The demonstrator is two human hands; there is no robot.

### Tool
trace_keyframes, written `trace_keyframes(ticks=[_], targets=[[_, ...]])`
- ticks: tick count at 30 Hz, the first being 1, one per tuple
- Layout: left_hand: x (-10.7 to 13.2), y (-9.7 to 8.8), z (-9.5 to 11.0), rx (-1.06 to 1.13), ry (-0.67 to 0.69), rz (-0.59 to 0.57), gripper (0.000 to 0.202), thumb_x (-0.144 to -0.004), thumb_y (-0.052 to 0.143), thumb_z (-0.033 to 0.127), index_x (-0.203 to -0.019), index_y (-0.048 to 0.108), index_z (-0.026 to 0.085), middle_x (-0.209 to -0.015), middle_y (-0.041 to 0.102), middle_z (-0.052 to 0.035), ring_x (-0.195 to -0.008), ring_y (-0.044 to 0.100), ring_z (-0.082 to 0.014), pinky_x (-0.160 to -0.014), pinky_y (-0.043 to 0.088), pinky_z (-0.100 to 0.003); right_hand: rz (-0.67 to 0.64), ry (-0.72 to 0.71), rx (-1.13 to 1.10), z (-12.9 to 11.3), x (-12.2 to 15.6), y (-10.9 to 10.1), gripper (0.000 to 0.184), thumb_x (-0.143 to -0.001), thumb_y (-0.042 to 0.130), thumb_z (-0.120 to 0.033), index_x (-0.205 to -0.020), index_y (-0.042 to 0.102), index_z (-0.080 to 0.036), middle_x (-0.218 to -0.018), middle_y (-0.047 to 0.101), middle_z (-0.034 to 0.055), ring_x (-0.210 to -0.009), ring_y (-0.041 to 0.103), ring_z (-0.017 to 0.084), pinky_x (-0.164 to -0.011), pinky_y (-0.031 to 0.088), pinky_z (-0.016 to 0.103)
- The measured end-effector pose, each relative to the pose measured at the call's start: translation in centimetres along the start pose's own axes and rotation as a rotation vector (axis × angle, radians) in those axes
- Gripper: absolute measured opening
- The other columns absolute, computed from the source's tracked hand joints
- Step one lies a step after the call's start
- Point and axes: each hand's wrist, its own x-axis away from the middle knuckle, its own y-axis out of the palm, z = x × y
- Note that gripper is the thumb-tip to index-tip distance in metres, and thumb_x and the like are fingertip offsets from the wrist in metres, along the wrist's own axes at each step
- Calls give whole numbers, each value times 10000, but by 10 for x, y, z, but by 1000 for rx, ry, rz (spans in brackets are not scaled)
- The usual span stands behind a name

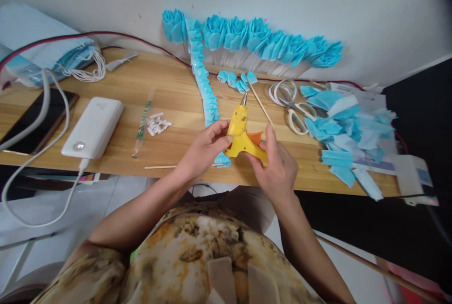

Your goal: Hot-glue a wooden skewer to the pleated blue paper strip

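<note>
Pleated blue strip [205, 88] runs left of the yellow glue gun [240, 125]. Left hand [205, 151], at the gun's left, pinches its body. Gun sits between both hands, nozzle [244, 99] toward small blue pieces [231, 79] just beyond it; if hot, a slip or tilt could drip glue or scorch them. Right hand [278, 165] closes on its handle.
</note>
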Motion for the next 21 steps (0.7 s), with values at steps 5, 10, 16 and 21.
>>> trace_keyframes(ticks=[5,10,16,21], targets=[[0,2,1,2,12,24,240,-869,624,277,-1072,655,154,-1047,714,-55,-909,632,-150,-781,493,-245,-47,4,23,-4,-3,-5,784,-1039,593,-332,-1695,202,-155,-1046,812,106,-839,734,229,-714,570,315],[-2,3,-2,8,14,43,265,-865,618,288,-1094,639,158,-1052,707,-48,-856,607,-138,-749,481,-243,-51,-12,41,-5,-5,-6,843,-1044,589,-319,-1716,102,-168,-1033,811,97,-814,727,225,-710,564,311],[-4,6,-5,-8,-8,80,278,-882,596,303,-1121,629,166,-1049,699,-42,-869,605,-144,-745,476,-245,-72,-1,46,-5,-4,-4,859,-1046,574,-302,-1722,60,-173,-1067,808,104,-840,736,231,-732,571,315],[-6,9,-3,-16,-26,118,224,-895,580,285,-1082,611,165,-1009,686,-38,-842,596,-135,-716,472,-234,-72,-24,71,-3,-3,-1,850,-1054,571,-310,-1716,60,-159,-1021,803,107,-824,731,222,-709,560,309]])
